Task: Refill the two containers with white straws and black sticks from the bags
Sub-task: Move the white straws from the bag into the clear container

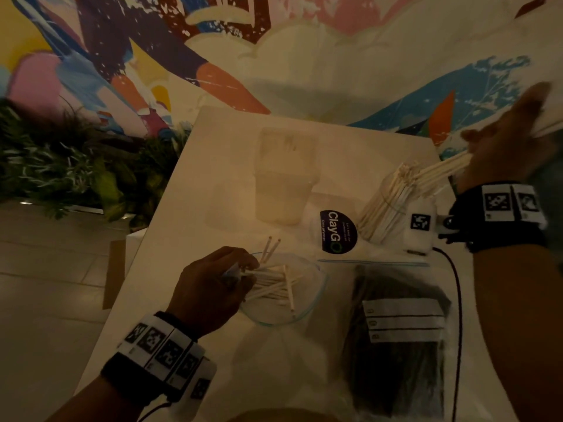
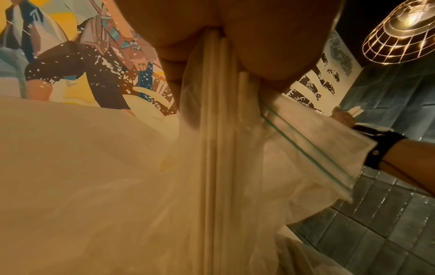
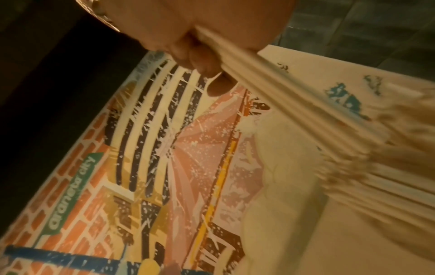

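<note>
A clear zip bag (image 1: 307,303) of white straws (image 1: 271,284) lies open near the table's front. My left hand (image 1: 243,274) is at its mouth; in the left wrist view its fingers (image 2: 266,48) pinch a few straws (image 2: 219,130) together with the bag film. My right hand (image 1: 499,141), raised at the right, grips a bundle of white straws (image 1: 441,170) whose ends point down into a clear container (image 1: 390,205) full of white straws. The right wrist view shows that bundle (image 3: 270,83) in my curled fingers (image 3: 188,55). A second clear container (image 1: 283,178) stands behind. The bag of black sticks (image 1: 396,339) lies flat at the front right.
A dark round ClayGo sticker (image 1: 338,231) lies between the containers and the bags. A black cable (image 1: 457,293) runs down the table's right side. Plants (image 1: 61,166) stand left of the white table (image 1: 189,208), with a painted wall behind.
</note>
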The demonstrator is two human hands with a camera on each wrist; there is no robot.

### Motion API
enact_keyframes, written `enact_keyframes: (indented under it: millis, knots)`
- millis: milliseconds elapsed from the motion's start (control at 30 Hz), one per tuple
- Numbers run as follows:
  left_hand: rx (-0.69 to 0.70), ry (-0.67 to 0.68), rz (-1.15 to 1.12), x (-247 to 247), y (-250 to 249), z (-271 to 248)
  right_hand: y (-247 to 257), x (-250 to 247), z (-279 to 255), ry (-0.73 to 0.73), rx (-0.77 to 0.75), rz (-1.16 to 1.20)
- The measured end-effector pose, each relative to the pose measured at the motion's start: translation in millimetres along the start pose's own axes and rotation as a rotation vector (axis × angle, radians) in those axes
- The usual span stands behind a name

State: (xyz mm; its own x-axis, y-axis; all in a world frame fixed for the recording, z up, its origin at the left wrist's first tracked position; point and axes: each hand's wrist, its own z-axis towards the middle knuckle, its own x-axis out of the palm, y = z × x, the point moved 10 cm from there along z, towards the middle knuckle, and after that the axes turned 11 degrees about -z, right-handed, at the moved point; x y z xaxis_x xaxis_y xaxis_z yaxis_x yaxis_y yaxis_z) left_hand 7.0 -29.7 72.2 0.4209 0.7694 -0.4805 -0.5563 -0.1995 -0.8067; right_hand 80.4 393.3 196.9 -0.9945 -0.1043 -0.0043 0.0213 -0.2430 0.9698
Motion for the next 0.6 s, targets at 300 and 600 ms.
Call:
enact_keyframes:
  millis: [300, 600]
  knots:
    - [0.015, 0.026, -0.038, 4, 2, -1, -4, 8, -18, 0.208, -0.068, 0.078]
    - [-0.013, 0.022, -0.043, 4, 6, -1, 5, 9, -22, 0.265, -0.139, 0.037]
